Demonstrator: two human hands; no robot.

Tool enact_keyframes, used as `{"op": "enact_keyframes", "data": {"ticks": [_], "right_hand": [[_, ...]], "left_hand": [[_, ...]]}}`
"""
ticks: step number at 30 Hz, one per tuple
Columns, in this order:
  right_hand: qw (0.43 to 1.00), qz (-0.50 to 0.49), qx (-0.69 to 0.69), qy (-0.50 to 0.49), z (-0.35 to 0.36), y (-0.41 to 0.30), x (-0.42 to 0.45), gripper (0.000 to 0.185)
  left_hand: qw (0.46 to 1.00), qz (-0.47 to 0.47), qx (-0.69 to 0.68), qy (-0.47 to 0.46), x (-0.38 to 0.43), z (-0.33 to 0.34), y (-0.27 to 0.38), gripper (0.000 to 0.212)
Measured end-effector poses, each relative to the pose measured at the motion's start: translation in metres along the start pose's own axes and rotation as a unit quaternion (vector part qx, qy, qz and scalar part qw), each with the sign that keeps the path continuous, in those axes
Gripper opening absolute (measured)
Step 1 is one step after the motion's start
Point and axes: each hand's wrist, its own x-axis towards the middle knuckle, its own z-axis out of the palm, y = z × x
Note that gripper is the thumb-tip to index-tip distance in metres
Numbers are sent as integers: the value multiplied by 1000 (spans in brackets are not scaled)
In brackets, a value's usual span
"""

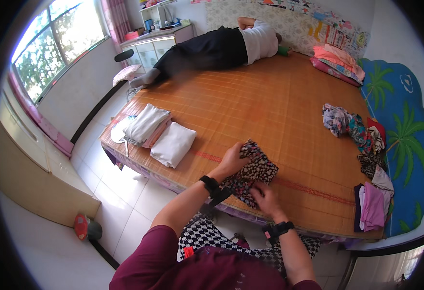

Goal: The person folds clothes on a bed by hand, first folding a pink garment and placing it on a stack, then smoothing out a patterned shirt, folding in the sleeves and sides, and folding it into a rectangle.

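Observation:
Near the front edge of the bed I have a dark garment with a small pale and coloured print [258, 167], partly folded. My left hand [234, 161] grips its left side, thumb on top. At the lower right edge my right hand [265, 198] holds the cloth; some of those fingers are hidden. Left of the garment lies a folded white cloth [174, 145]. Beside that is a stack of folded clothes with a white one on top [147, 123], partly over a white hand fan [119, 132].
A person [215, 49] lies along the far side of the mat-covered bed [255, 98]. Crumpled clothes [358, 130] and a folded pink garment [373, 206] lie at right, by a blue palm-tree panel [405, 108]. Folded bedding [337, 65] sits far right. A bin [88, 228] stands lower left.

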Motion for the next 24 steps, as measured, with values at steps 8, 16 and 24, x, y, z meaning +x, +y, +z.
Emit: {"op": "enact_keyframes", "data": {"ticks": [8,16,24], "right_hand": [[750,52,659,1,-48,-7,-4,71],[767,235,588,100,-20,58,-56,41],[802,256,530,98,-29,65,-39,35]], "left_hand": [[910,387,141,-53,-35,13,87,43],[885,388,175,-189,-134,100,3,43],[938,292,32,-187,-115,82,22,38]]}}
